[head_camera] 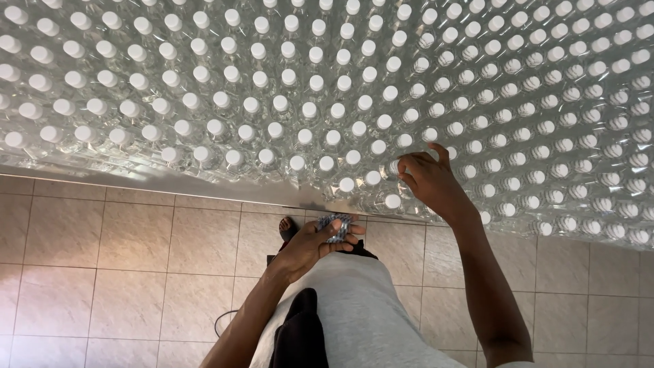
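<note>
My right hand (429,178) is up at the near edge of the bottle field, fingertips (407,165) bunched together & pinched round one white cap (393,167), thumb on the far side of it. Can't tell how hard the grip is, but the fingers are closed on that cap, not spread. Just below those fingertips sits another capped bottle (392,201) at the very edge, w/ two more caps just to the left of it.

My left hand (315,245) is lower, nearer my body, palm up. Fingers curled in around a small stack of bluish printed labels (335,226); thumb lies across the top, so the hand is clamped on the stack. Well apart from the right hand, no contact w/ any bottle.

Outward from the right fingertips: clear plastic bottles (272,102) w/ white caps, packed tight in rows, spread away in every direction beyond & to both sides. Those off to the right of my fingers have ribbed-looking caps; those to the left look smooth. Can't tell what they stand on; only a pale edge (136,178) shows along the near side.

Under both hands: beige tiled floor (122,259). Just below the left fingers, one foot in a dark sandal (287,230). Nearer still, my pale grey top (361,307) & a dark cloth (300,334) hanging at the front. A thin dark cable (221,322) loops on the tiles beside my left forearm.
</note>
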